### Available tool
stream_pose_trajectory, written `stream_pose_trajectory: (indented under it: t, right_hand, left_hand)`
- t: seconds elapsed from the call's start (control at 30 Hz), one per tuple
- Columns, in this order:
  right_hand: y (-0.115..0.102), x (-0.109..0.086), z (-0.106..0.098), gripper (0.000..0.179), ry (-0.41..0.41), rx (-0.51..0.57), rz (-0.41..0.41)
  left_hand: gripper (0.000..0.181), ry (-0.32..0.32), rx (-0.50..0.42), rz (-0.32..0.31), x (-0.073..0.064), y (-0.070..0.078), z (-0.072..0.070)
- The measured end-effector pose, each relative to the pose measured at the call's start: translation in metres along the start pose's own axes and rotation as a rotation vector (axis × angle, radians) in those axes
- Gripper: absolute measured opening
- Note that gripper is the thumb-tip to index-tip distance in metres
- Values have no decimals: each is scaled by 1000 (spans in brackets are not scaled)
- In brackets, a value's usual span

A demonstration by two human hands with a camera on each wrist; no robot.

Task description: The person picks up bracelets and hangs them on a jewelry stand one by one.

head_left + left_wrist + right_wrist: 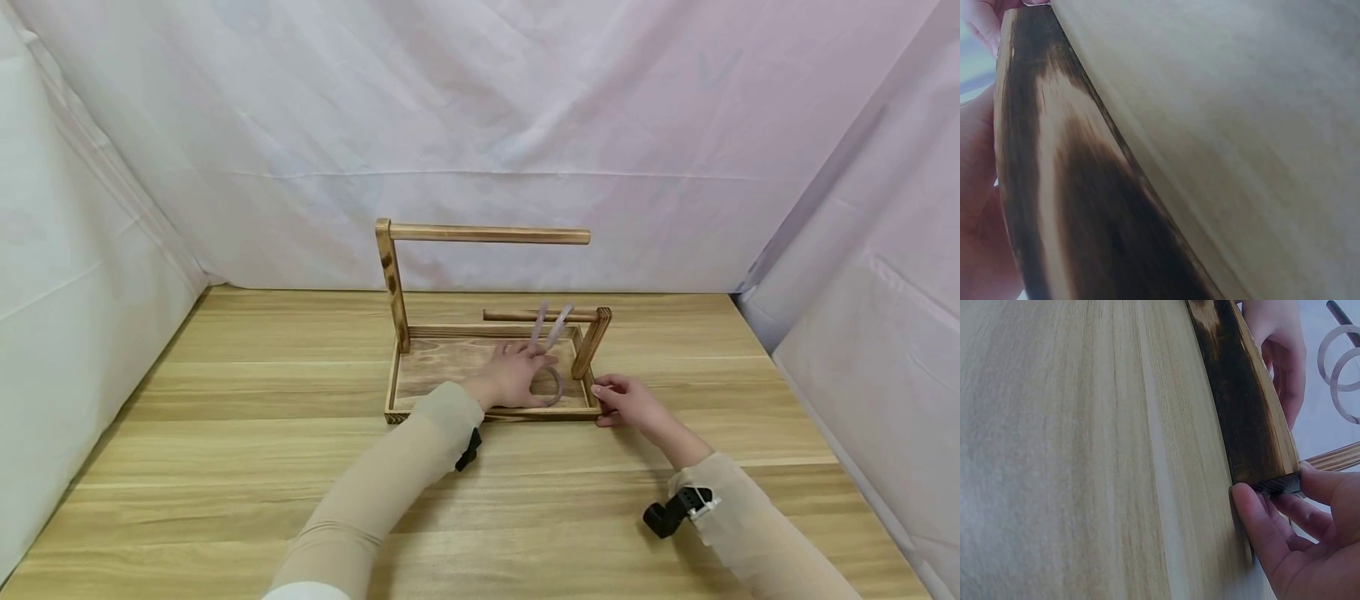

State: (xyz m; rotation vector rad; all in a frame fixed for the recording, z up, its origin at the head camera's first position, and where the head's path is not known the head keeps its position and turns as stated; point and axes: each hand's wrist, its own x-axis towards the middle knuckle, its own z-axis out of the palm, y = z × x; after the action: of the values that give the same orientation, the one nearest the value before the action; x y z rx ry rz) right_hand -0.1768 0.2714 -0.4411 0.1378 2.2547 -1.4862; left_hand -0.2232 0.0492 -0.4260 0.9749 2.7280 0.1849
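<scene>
A wooden tray stand (450, 415) has a tall bar at its left and a short bar at its right. Two pale translucent bangles (557, 327) hang on the short bar. A third bangle (559, 385) is low in the tray, partly hidden by my left hand (512, 379), whose thumb and fingers curl round its near and far sides. My right hand (624, 402) pinches the tray's front right corner. The right wrist view shows the thumb and fingers of this right hand (1310, 531) on that corner, and the left hand's bent fingers (1294, 387) behind the front wall.
The upper bar (491, 234) reaches across above the tray from the left post (392, 283). The short right post (591, 343) rises close to my right hand. Wood-grain tabletop (247, 400) lies around the stand, with a white cloth (480, 125) behind.
</scene>
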Motion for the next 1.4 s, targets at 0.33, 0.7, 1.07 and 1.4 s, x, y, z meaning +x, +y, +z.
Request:
stream_pose_trajectory:
  t: [0.33, 0.7, 1.07, 1.4]
  right_hand:
    - [-1, 0, 0, 47, -1, 7, 8]
    - [-1, 0, 0, 48, 0, 16, 14]
    - [-1, -1, 0, 47, 4, 20, 7]
    - [0, 0, 0, 46, -2, 28, 8]
  left_hand:
    - [68, -23, 1, 9, 4, 2, 3]
    - [65, -10, -25, 22, 4, -2, 5]
    - [59, 33, -178, -18, -3, -14, 0]
    - [73, 34, -215, -74, -8, -24, 0]
